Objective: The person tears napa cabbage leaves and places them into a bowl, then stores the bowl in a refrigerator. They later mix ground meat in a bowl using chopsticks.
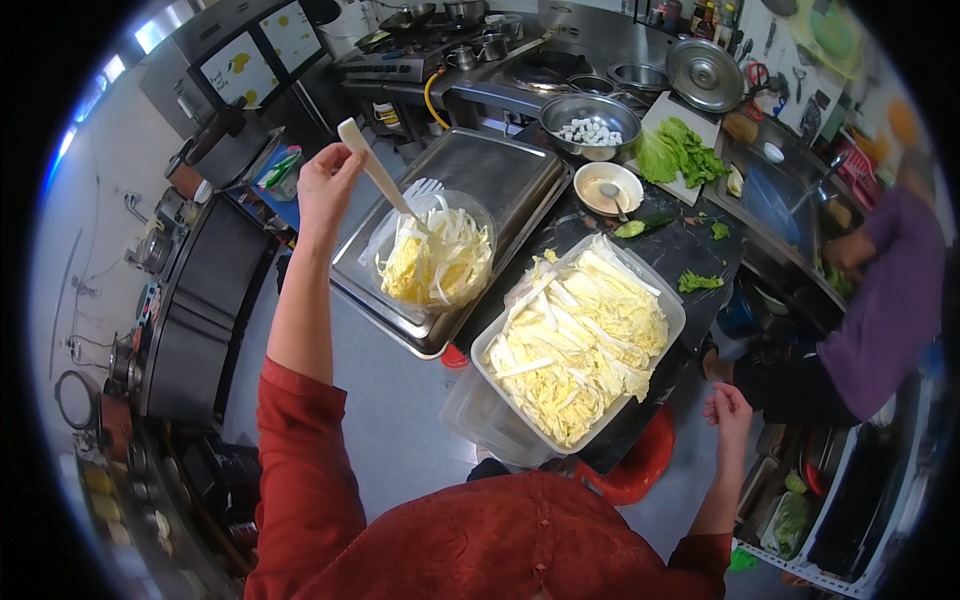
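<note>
My left hand (328,184) grips the upper part of a long pale spatula-like utensil (379,174), tilted down to the right. Its lower end is hidden among shredded napa cabbage (435,255) in a clear round bowl (487,225). That bowl stands on a lidded stainless-steel tray (491,169). In front of me, a white rectangular plastic tub (675,311) is heaped with more shredded napa cabbage (581,337). My right hand (727,409) hangs right of the tub with fingers loosely curled and apart, touching nothing I can see.
A steel bowl of white cubes (589,131), a small bowl with a spoon (609,187) and lettuce (675,154) on a cutting board stand farther back. A person in a purple top (885,300) works at the sink on the right. Below the table sits a red basin (637,465).
</note>
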`<state>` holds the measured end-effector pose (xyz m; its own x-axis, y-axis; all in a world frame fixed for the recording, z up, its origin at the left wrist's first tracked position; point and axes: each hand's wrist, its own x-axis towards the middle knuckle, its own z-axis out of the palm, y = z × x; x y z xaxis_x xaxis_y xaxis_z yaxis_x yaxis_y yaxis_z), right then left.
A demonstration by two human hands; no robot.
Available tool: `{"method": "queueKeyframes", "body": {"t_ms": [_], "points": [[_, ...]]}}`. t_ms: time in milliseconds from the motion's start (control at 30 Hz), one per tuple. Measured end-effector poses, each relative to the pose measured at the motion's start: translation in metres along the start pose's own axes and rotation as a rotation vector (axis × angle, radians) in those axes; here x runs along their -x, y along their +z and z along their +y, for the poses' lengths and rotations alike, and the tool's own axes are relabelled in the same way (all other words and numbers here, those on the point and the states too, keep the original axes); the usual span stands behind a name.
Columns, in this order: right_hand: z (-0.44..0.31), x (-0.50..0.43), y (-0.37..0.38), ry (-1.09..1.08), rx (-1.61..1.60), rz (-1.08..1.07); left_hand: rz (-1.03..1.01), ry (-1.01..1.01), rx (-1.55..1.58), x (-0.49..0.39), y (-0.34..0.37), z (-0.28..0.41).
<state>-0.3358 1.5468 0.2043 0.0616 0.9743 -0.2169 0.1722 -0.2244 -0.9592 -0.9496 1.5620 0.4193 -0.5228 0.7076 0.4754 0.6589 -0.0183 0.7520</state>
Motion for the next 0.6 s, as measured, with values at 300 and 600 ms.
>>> {"method": "queueKeyframes", "body": {"t_ms": [300,600], "points": [[-0.001,0.013,0.000,0.062,0.026,0.013,0.259,0.142,-0.067,-0.007,-0.011,0.009],[-0.169,-0.003,0.201,-0.725,0.077,-0.545,0.121,0.035,-0.149,0.001,-0.006,-0.021]]}}
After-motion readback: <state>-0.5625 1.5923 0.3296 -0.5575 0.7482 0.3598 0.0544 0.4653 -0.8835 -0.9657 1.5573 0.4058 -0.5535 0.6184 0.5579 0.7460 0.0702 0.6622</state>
